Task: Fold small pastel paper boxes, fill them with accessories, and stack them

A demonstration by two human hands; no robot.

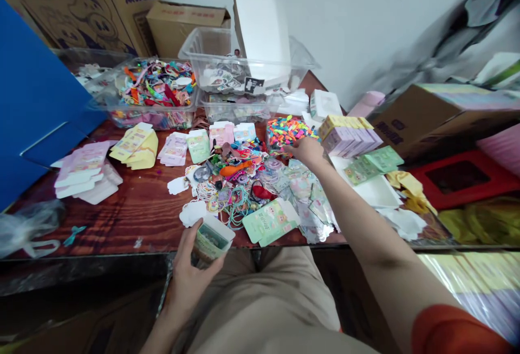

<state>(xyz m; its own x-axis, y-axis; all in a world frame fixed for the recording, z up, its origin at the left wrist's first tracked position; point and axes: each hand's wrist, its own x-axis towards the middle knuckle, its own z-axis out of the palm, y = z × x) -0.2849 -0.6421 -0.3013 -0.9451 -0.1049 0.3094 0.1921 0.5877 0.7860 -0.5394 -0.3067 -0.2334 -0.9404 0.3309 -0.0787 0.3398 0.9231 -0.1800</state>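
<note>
My left hand (194, 275) is wrapped round a small green cardboard box (209, 241), held tilted at the table's front edge. Its top is open and some items show inside, too small to name. My right hand (307, 152) reaches to a clear tub of small neon-coloured pieces (286, 128). Its fingers are bent together at the tub's near right side, and whatever they pinch is hidden. Between the hands spreads a heap of hair ties and trinkets (238, 181). A flattened green box (271, 221) lies in front of it, beside clear printed packets (306, 194).
Stacks of flat yellow (136, 145) and pink cartons (87, 170) lie left. Behind stand clear bins (156, 86) of colourful bits and cardboard boxes (182, 24). A blue panel (36, 99) borders the left. Upright yellow-purple boxes (349, 135) and a white tray (376, 194) are right.
</note>
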